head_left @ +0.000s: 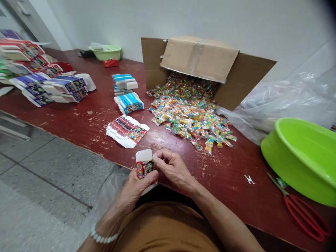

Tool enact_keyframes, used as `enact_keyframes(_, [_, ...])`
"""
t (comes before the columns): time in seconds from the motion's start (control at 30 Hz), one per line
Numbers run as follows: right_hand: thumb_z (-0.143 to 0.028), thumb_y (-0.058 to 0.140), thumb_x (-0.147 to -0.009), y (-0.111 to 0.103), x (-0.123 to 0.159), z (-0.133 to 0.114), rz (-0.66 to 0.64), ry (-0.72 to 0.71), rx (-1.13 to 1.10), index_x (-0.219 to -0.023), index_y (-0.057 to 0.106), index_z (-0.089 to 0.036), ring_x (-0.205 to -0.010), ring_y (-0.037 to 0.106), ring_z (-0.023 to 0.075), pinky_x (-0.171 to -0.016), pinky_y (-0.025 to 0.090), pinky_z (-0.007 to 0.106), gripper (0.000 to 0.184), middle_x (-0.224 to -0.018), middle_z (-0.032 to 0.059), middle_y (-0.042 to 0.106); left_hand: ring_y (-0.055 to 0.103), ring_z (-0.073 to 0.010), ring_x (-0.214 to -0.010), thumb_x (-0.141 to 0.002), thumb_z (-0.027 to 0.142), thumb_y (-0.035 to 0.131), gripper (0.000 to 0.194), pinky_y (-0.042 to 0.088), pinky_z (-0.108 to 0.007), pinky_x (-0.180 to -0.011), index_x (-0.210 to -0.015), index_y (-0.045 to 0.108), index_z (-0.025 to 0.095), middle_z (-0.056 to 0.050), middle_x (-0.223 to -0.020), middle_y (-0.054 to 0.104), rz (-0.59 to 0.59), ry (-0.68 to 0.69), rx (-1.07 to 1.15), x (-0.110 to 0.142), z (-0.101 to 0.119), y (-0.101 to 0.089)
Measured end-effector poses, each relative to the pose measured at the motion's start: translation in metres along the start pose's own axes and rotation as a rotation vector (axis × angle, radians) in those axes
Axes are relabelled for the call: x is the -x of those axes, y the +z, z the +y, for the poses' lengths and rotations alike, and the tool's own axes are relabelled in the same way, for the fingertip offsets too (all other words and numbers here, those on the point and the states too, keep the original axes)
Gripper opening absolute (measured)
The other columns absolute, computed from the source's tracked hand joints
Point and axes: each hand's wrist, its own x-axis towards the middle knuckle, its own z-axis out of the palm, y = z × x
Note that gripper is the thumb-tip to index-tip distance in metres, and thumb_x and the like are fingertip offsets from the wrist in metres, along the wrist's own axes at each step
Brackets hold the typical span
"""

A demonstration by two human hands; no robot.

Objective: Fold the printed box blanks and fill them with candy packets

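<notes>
Gripping a small red carton (pixel 143 168) near the worktop's (pixel 210 189) front edge, the left hand (pixel 136 189) has its fingers closed around it, white flap (pixel 144 155) raised. The right hand's (pixel 174 168) fingers meet its top at 1 o'clock; whether they pinch anything I cannot tell. Squeezing too hard could crease the card; a slip could drop it off the edge. From the carton, stacked flat cartons (pixel 127 131) lie at 11 o'clock, wrapped sweets (pixel 189 112) at 1, a green basin (pixel 286 150) at 3.
</notes>
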Motion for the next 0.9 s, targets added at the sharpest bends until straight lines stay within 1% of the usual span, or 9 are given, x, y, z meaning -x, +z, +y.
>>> enact_keyframes(0.07, [-0.045,0.065,-0.089,-0.002,-0.002,0.001,0.080,-0.054,0.164,-0.074,0.063,-0.017,-0.064,0.052,0.0115,-0.060,0.042,0.024,0.032,-0.069,-0.0007,0.059,0.075,-0.0193,-0.080,-0.065,0.041,0.092,0.055,0.061,-0.027,-0.073,-0.106,0.064,0.017,-0.003,-0.090,0.080,0.057,0.077,-0.003,0.000,0.003,-0.002])
enact_keyframes(0.13, [-0.044,0.062,-0.091,-0.003,-0.003,0.004,0.099,-0.041,0.203,-0.081,0.065,-0.018,-0.066,0.054,0.0131,-0.061,0.043,0.025,0.028,-0.072,0.0001,0.062,0.076,-0.0201,-0.082,-0.064,0.037,0.092,0.066,0.062,-0.029,-0.073,-0.116,0.054,0.023,0.000,-0.091,0.079,0.143,0.176,0.011,0.003,0.006,-0.002])
enact_keyframes(0.2, [-0.043,0.065,-0.089,-0.001,-0.003,0.009,0.127,-0.028,0.140,-0.097,0.065,-0.020,-0.071,0.059,0.0151,-0.064,0.045,0.026,0.024,-0.079,0.0011,0.066,0.077,-0.0201,-0.077,-0.065,0.034,0.092,0.071,0.063,-0.029,-0.070,-0.119,0.047,0.027,0.002,-0.087,0.079,0.221,0.263,-0.011,0.009,0.008,0.000])
enact_keyframes(0.3, [-0.042,0.071,-0.086,0.005,-0.001,0.017,0.168,-0.039,-0.014,-0.110,0.059,-0.023,-0.075,0.061,0.0157,-0.069,0.048,0.027,0.033,-0.084,0.0004,0.067,0.077,-0.0215,-0.082,-0.068,0.037,0.090,0.063,0.062,-0.028,-0.070,-0.118,0.052,0.026,-0.003,-0.096,0.080,0.275,0.302,-0.078,0.014,0.009,0.005])
enact_keyframes(0.4, [-0.044,0.072,-0.085,0.008,0.000,0.021,0.125,-0.050,-0.103,-0.099,0.063,-0.022,-0.070,0.056,0.0134,-0.067,0.047,0.026,0.028,-0.081,-0.0010,0.063,0.075,-0.0230,-0.086,-0.067,0.043,0.089,0.054,0.062,-0.028,-0.073,-0.109,0.062,0.023,-0.006,-0.099,0.080,0.256,0.260,-0.111,0.013,0.008,0.002])
enact_keyframes(0.57, [-0.045,0.079,-0.078,-0.002,-0.004,0.021,0.036,0.086,-0.139,-0.078,0.066,-0.018,-0.068,0.054,0.0127,-0.067,0.045,0.027,0.030,-0.075,-0.0001,0.064,0.065,-0.0153,-0.069,-0.072,0.048,0.085,0.034,0.055,-0.023,-0.064,-0.086,0.070,0.021,0.000,-0.078,0.073,0.132,0.192,-0.170,0.005,0.008,-0.012])
enact_keyframes(0.63, [-0.043,0.085,-0.070,-0.007,-0.008,0.019,0.010,0.146,-0.184,-0.072,0.064,-0.017,-0.066,0.055,0.0127,-0.068,0.045,0.028,0.034,-0.073,0.0003,0.065,0.061,-0.0131,-0.066,-0.078,0.049,0.080,0.032,0.052,-0.021,-0.062,-0.085,0.071,0.020,0.001,-0.075,0.069,0.100,0.191,-0.219,0.003,0.008,-0.014])
enact_keyframes(0.77, [-0.036,0.094,-0.058,-0.009,-0.015,0.014,-0.010,0.190,-0.287,-0.089,0.068,-0.018,-0.066,0.058,0.0117,-0.068,0.046,0.026,0.044,-0.075,-0.0019,0.067,0.057,-0.0121,-0.065,-0.079,0.048,0.080,0.031,0.048,-0.020,-0.060,-0.081,0.068,0.019,0.002,-0.072,0.066,0.079,0.233,-0.259,-0.001,0.010,-0.013])
enact_keyframes(0.9, [-0.041,0.089,-0.067,-0.005,-0.017,0.016,-0.031,0.095,-0.208,-0.076,0.070,-0.017,-0.067,0.059,0.0125,-0.069,0.047,0.027,0.032,-0.075,0.0007,0.069,0.063,-0.0138,-0.064,-0.072,0.046,0.087,0.045,0.051,-0.022,-0.060,-0.095,0.056,0.024,0.004,-0.072,0.070,0.117,0.197,-0.081,0.000,0.012,-0.007])
